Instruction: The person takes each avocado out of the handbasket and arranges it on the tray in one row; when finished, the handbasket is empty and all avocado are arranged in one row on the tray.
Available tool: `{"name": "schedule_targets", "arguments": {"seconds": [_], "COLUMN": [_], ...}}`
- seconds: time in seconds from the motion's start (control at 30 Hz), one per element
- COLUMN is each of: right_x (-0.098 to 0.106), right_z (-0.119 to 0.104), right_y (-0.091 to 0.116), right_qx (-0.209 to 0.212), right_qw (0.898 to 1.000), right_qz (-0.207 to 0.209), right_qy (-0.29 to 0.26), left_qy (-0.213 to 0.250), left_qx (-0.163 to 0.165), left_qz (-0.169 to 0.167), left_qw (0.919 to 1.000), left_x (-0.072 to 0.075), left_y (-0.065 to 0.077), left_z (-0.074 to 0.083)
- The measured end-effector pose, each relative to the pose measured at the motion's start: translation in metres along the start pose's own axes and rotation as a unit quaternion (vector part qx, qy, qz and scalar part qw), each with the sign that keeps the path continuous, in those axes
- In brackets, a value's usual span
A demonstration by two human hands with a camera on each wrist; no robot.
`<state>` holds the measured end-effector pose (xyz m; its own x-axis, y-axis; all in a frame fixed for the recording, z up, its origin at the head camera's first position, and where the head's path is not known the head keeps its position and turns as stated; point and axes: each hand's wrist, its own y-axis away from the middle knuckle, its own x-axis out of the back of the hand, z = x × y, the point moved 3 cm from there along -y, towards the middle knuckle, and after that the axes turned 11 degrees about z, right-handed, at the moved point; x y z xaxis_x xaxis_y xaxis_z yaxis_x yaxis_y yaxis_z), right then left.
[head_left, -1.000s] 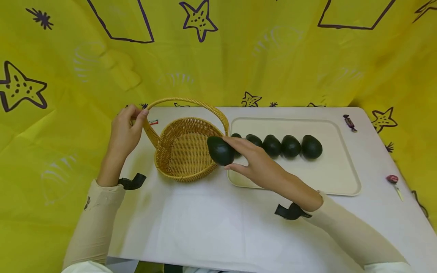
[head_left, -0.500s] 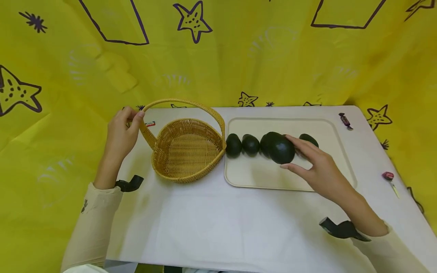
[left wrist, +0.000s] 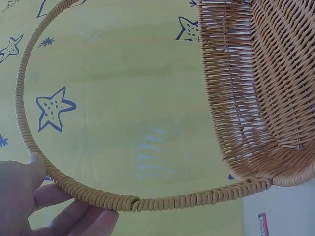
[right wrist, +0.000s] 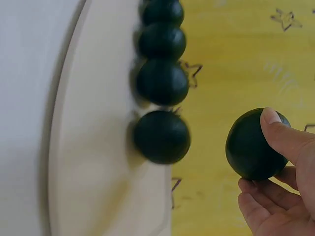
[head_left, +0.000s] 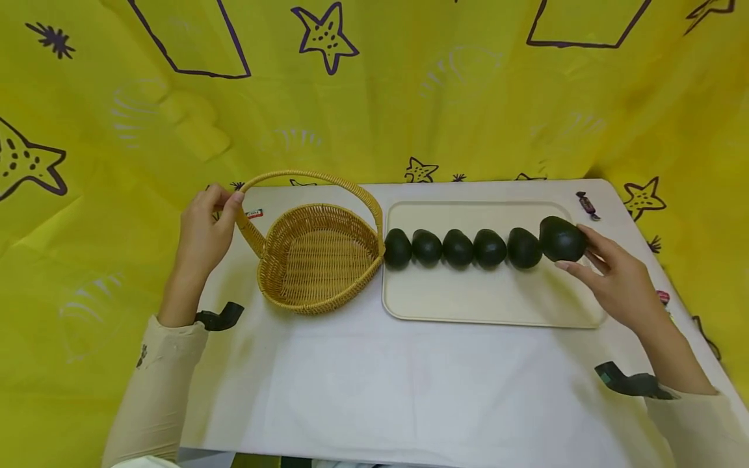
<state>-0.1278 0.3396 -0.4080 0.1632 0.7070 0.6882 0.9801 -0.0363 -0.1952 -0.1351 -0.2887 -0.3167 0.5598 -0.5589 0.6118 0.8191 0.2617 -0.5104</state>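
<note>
My left hand grips the left side of the arched handle of a wicker basket. The basket's woven bottom shows bare. My right hand holds a dark green avocado between thumb and fingers, above the right end of a cream tray. In the right wrist view this avocado hangs apart from the others. Several more avocados lie in a row along the tray, running from its left edge beside the basket toward the right hand.
A wrapped candy lies on the white table behind the tray's right corner. A lollipop is partly hidden behind the right hand. A small red-and-white packet sits left of the basket. A yellow patterned cloth hangs behind.
My right hand has carried the avocado from beside the basket rightward across the tray to its right end. The left hand keeps its grip on the handle. The head view has shifted slightly.
</note>
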Motion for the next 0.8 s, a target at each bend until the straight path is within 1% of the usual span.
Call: {"name": "schedule_targets", "arguments": {"seconds": [0.23, 0.33, 0.6, 0.8], "right_x": [0.002, 0.000, -0.010, -0.017], "right_z": [0.037, 0.048, 0.065, 0.074], "right_y": [-0.017, -0.023, -0.036, -0.040], "right_qx": [-0.006, -0.014, -0.040, -0.048], "right_qw": [1.000, 0.999, 0.997, 0.995], "right_qz": [-0.008, -0.026, -0.067, -0.089], "right_qy": [0.020, 0.017, 0.012, 0.006], "left_qy": [-0.002, -0.003, -0.006, -0.007], "left_qx": [0.005, 0.005, 0.007, 0.004], "left_qz": [-0.004, -0.005, -0.006, -0.008], "left_qw": [1.0000, 1.0000, 0.9999, 0.9999], "left_x": [0.000, 0.000, 0.000, 0.000], "left_y": [0.000, 0.000, -0.003, -0.003], "left_z": [-0.001, -0.002, -0.001, -0.002]}}
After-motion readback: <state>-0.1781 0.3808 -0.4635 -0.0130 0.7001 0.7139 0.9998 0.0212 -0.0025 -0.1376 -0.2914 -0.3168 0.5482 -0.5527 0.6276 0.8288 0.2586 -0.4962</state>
